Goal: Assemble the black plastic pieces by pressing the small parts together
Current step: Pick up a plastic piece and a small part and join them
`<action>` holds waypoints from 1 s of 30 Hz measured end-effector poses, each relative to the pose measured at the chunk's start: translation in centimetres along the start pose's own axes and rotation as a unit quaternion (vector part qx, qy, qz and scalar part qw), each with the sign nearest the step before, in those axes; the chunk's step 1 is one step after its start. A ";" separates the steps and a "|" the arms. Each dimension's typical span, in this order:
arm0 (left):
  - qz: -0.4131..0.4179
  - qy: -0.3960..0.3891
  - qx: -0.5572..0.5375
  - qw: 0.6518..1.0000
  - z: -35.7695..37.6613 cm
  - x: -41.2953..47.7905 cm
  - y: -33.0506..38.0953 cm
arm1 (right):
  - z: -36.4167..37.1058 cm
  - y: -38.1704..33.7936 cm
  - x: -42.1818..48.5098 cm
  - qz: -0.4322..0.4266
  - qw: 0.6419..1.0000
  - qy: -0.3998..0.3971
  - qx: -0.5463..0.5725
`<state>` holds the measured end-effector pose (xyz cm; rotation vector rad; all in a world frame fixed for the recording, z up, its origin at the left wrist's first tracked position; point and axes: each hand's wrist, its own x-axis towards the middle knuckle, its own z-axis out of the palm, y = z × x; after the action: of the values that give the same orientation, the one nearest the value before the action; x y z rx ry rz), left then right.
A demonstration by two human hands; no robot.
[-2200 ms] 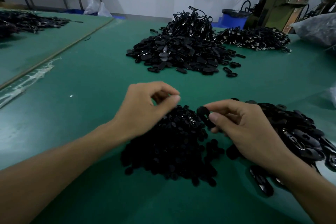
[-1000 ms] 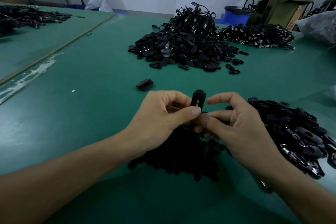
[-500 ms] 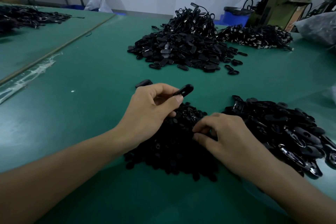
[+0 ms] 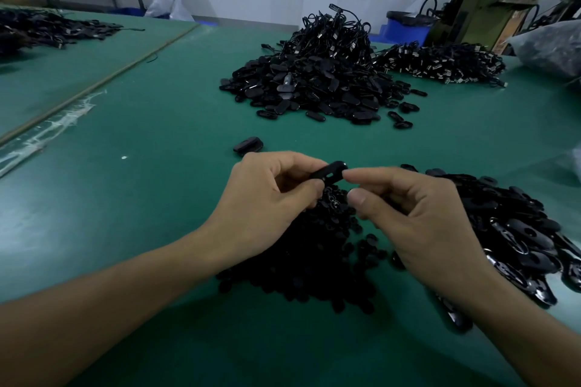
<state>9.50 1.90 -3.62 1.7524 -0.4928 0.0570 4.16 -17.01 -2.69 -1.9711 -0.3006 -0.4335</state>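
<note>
My left hand [image 4: 270, 198] pinches a black oval shell piece [image 4: 328, 173] between thumb and fingers, held above a heap of small black parts [image 4: 301, 258]. My right hand [image 4: 418, 223] has come up beside it, index fingertip touching the shell's right end, the other fingers curled; whether a small part sits between its thumb and fingers is hidden. A pile of larger oval shells [image 4: 515, 229] lies under and right of my right hand. One finished-looking black piece [image 4: 248, 144] lies alone on the green table [image 4: 141, 198].
A big mound of black pieces with cords [image 4: 317, 78] sits at the table's far middle, another corded pile [image 4: 440, 63] to its right. A grey bag [image 4: 553, 44] lies far right; more black parts [image 4: 47, 28] far left. A machine [image 4: 484, 0] stands behind.
My right hand has risen from the small-parts heap to meet the shell in my left hand. The left hand has kept hold of the shell and stayed about where it was.
</note>
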 end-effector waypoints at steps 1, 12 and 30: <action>0.001 -0.005 -0.005 1.000 0.1 -0.1 0.2 | -0.1 -0.1 0.1 -0.001 1.000 -0.003 0.006; -0.037 -0.026 -0.076 0.996 0.1 -0.2 0.7 | -0.2 -0.4 0.1 0.071 0.989 -0.018 0.129; 0.017 0.000 -0.075 0.997 0.2 -0.4 1.1 | -0.2 -0.7 0.1 0.108 0.976 0.013 0.191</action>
<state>8.68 1.67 -2.80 1.5965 -0.5144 0.0426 3.92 -16.91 -2.01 -1.5988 -0.1387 -0.2388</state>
